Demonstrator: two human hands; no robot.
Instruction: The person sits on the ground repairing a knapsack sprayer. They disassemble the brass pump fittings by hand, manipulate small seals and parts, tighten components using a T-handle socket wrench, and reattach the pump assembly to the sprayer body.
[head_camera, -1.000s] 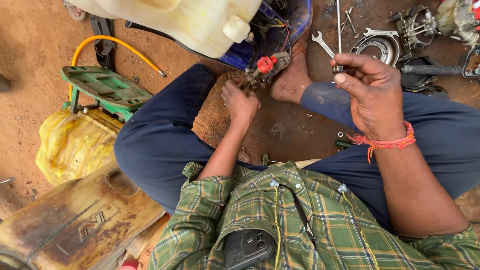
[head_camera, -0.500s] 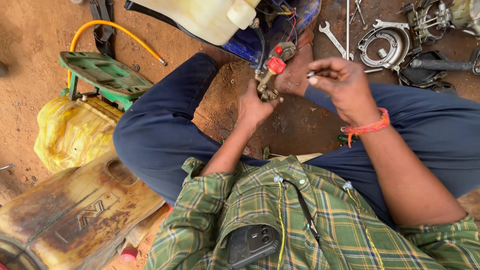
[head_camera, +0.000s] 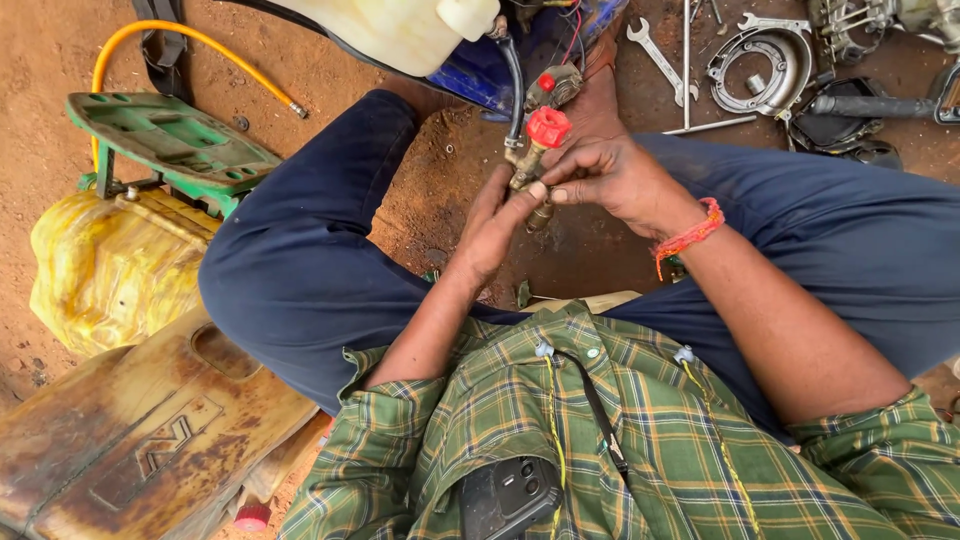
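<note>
Outdoors, tool-strewn red dirt ground (head_camera: 60, 60)

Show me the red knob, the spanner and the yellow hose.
red knob (head_camera: 548, 127), head view, on its top face
spanner (head_camera: 660, 62), head view, on the middle of its shaft
yellow hose (head_camera: 205, 42), head view, on the curved stretch over the dirt

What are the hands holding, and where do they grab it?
Both hands, left and right, hold a small brass fitting with a red cap, gripping its brass body below the cap.
</note>
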